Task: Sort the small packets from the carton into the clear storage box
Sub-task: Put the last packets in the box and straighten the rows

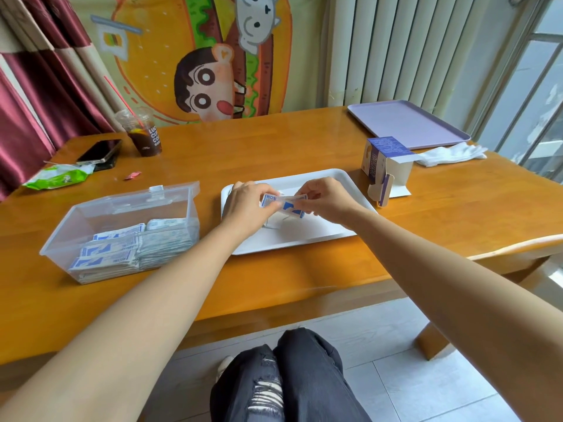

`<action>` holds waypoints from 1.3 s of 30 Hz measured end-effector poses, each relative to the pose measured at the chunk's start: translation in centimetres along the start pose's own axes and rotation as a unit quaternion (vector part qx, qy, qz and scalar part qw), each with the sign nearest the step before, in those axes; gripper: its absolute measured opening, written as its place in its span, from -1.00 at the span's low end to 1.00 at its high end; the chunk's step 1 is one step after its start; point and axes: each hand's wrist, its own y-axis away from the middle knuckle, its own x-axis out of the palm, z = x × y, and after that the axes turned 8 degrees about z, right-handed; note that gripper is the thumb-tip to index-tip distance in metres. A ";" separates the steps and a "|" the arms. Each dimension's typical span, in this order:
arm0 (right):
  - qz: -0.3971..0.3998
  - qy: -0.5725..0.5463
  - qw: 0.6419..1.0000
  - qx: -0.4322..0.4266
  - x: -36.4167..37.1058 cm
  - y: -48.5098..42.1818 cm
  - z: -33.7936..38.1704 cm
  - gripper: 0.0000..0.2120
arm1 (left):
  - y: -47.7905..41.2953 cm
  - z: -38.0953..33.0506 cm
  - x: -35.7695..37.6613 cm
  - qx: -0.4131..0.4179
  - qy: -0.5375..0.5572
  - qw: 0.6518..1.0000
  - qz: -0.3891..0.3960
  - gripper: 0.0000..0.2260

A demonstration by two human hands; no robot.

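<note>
Over the white tray [304, 236] in the middle of the table, my left hand [246, 207] and my right hand [324, 199] together pinch a small stack of blue-and-white packets [285, 205], one hand at each end. The clear storage box [91, 214] stands open to the left, with rows of the same packets [131, 248] stacked along its near side. An opened blue-and-white carton [385, 164] stands upright to the right of the tray, its flap hanging down.
A lilac tray [408, 123] and white gloves [451, 153] lie at the back right. A drink cup [143, 134], a phone [99, 151], a green wrapper [58, 177] and a red scrap [132, 175] sit at the back left. A wooden chair stands on the right.
</note>
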 end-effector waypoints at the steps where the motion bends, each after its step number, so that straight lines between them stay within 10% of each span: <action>1: -0.005 0.016 1.000 0.004 -0.1 0.1 -0.1 -0.88 | 0.3 0.2 -0.1 -0.016 -0.004 1.000 -0.004 -0.69; 8: 0.015 0.176 0.984 0.027 -0.8 1.1 -1.7 -0.84 | 0.6 0.0 1.2 -0.075 -0.069 0.993 0.067 -0.46; 13: -0.135 0.092 0.985 0.047 -1.9 0.8 -2.0 -0.85 | -0.6 -0.3 1.7 -0.071 -0.110 0.989 0.071 -0.67; 25: -0.147 -0.088 0.981 0.088 -1.9 0.8 -2.1 -0.87 | 0.1 -0.5 0.6 0.020 -0.099 0.995 0.018 -0.89; 39: 0.158 -0.296 0.934 0.120 -0.5 1.6 0.6 -0.91 | 1.0 -0.8 -0.5 0.230 -0.185 0.944 -0.151 -0.78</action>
